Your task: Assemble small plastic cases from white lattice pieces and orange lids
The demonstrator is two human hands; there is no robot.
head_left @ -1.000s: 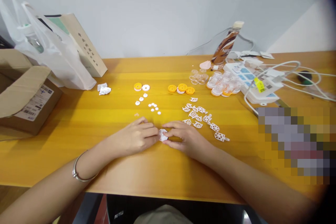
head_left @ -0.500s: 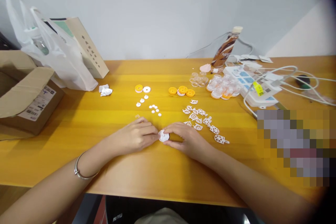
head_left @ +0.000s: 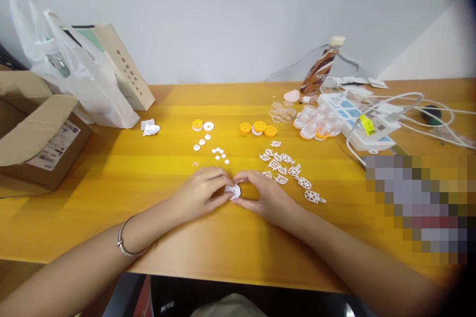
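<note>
Between my hands is a small round white plastic disc, just above or on the wooden table. The thumb and fingers of my left hand grip its left edge. My right hand pinches the same disc from the right, thumb below and fingers above. Beyond my left hand lie several small white caps, a few white knobbed discs and tiny clear rings. Several white spoked plastic pieces are spread out beyond my right hand.
Yellow round cases and clear round lids lie farther back. A pile of clear-wrapped pieces sits beside a power strip with white cables. A bottle stands behind. A cardboard box and plastic bag are at left.
My left hand has shifted right, and its fingers and thumb now span the disc's left side. My right-hand fingers have moved up slightly to the disc's upper edge.
</note>
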